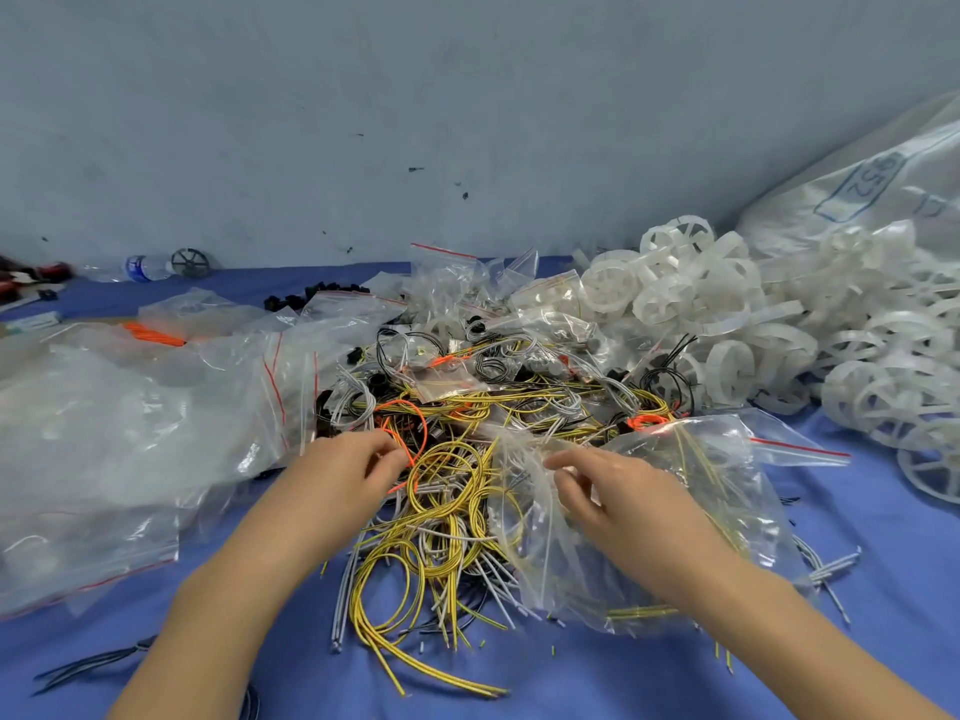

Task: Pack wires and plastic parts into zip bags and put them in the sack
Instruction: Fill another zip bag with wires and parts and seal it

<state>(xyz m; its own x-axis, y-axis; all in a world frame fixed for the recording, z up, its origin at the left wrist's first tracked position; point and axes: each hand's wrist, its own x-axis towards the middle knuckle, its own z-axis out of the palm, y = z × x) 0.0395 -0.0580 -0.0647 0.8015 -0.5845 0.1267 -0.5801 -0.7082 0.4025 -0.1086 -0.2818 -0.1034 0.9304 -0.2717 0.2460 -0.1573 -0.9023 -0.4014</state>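
Observation:
A tangled heap of yellow, grey, black and orange wires lies on the blue cloth in front of me. My left hand pinches an orange wire loop at the heap's left side. My right hand grips the crumpled mouth of a clear zip bag that lies over the wires on the right and holds some yellow wire. White plastic wheel parts are piled at the back right.
Many clear zip bags, some with red seal strips, cover the left and back of the blue cloth. A large clear sack leans on the wall at far right. A water bottle lies at back left.

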